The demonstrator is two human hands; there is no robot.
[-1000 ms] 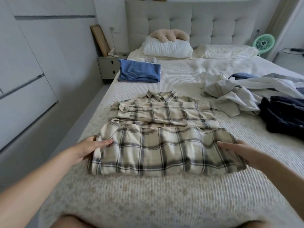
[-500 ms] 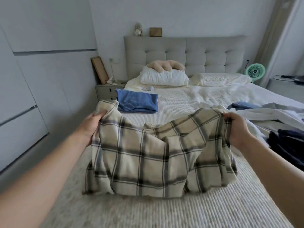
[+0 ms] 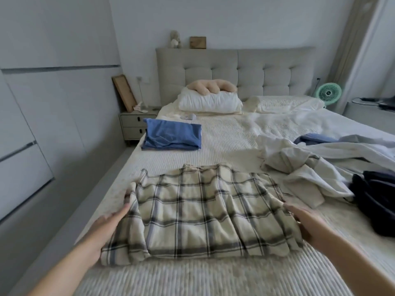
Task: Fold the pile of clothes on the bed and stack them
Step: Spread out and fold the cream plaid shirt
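A cream plaid shirt lies folded into a rectangle on the near part of the bed. My left hand lies flat against its left edge, fingers straight. On the other side, my right hand touches the shirt's right edge, fingers extended. A folded blue garment rests farther up the bed on the left. An unfolded pile of pale grey and white clothes and a dark navy garment sits at the right.
Pillows and a grey headboard are at the far end. A nightstand stands left of the bed beside white wardrobe doors. A green fan is at the far right.
Both hands lifted the lower half of the plaid shirt, carried it forward over the upper half, and laid it down. The hands now rest at the folded shirt's sides.
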